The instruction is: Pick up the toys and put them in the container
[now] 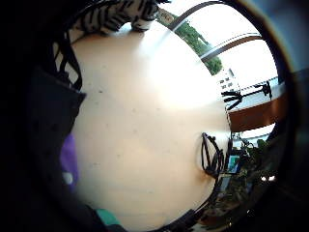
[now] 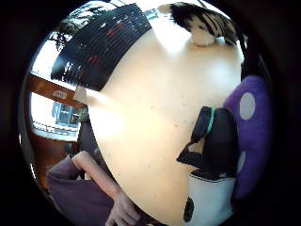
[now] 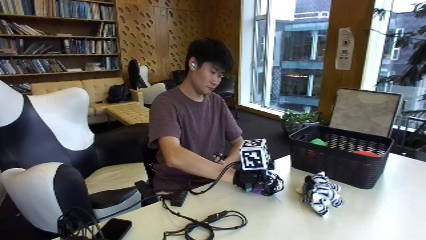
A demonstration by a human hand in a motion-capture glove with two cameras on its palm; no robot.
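- We see a person seated at the pale table (image 3: 373, 215), the gloved right hand (image 3: 256, 181) low on the tabletop, on the person's side of the black basket (image 3: 341, 156).
- That hand is wrapped over a purple toy with white spots (image 2: 249, 136); only a sliver of purple peeks out under the glove in the outside view, and the thumb-side palm view shows the toy pressed right up beside the palm.
- We read the fingers as curled round the purple toy, which sits at table level; we cannot tell whether it is lifted off the surface.
- The zebra plush (image 3: 320, 193) lies on the table between the hand and the basket, just beside the hand and near the basket's front wall, touching neither as far as we can see.
- The basket stands on the table on the window side, beyond the zebra; inside it we spot something green (image 3: 319, 142) and something red (image 3: 367, 153).
- A flat grey board (image 3: 366, 112) stands upright just behind the basket.
- The bare left hand (image 2: 123, 212) rests at the table edge nearest the person, well away from the basket.
- A black cable (image 3: 203, 223) loops on the table, on the far side of the hand from the basket.
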